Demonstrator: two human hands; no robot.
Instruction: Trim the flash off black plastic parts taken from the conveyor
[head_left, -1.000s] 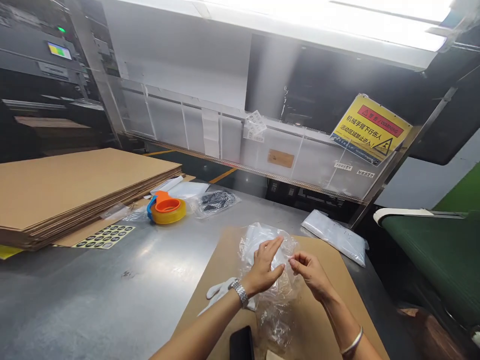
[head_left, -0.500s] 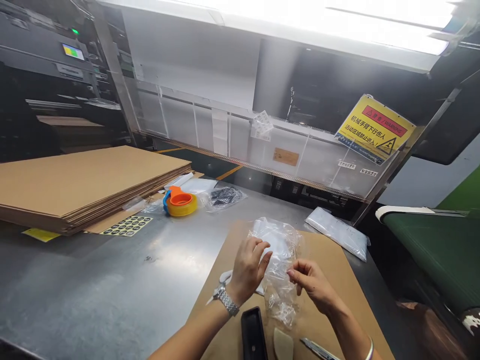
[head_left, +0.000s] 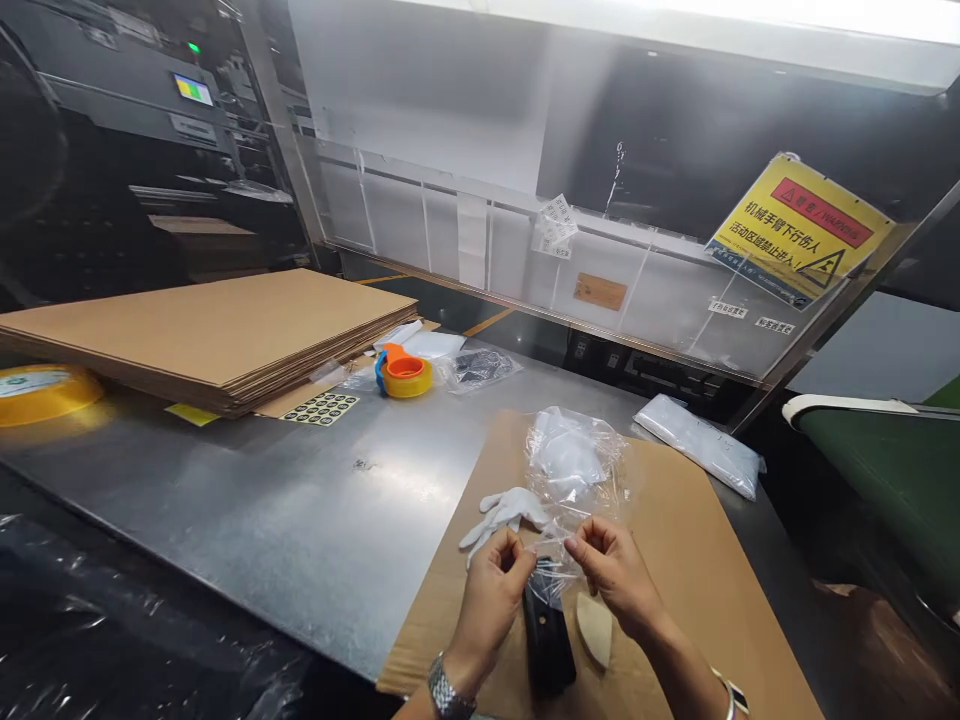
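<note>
A clear plastic bag (head_left: 622, 470) with white material inside lies on the cardboard sheet (head_left: 697, 580). My left hand (head_left: 491, 595) pinches the near edge of this bag, and a short gap away my right hand (head_left: 615, 575) pinches the same edge. Beyond my left hand rests a white glove (head_left: 510, 508). Below the bag's mouth is a long black tray-like piece (head_left: 547, 640), its far end partly covered by the plastic. Close to its right lies a beige, curved flat piece (head_left: 595, 630).
Stacked cardboard sheets (head_left: 225, 325) occupy the left back of the metal table (head_left: 330, 530). Nearby are an orange tape dispenser (head_left: 405, 372), a sticker sheet (head_left: 322, 409) and a yellow tape roll (head_left: 45, 398). A packed white bundle (head_left: 701, 445) lies right. A green conveyor (head_left: 885, 480) stands beyond.
My left hand has gone from loosely open to pinching the bag's edge, and both hands have come closer to me. The white glove now shows more fully. The view has shifted left.
</note>
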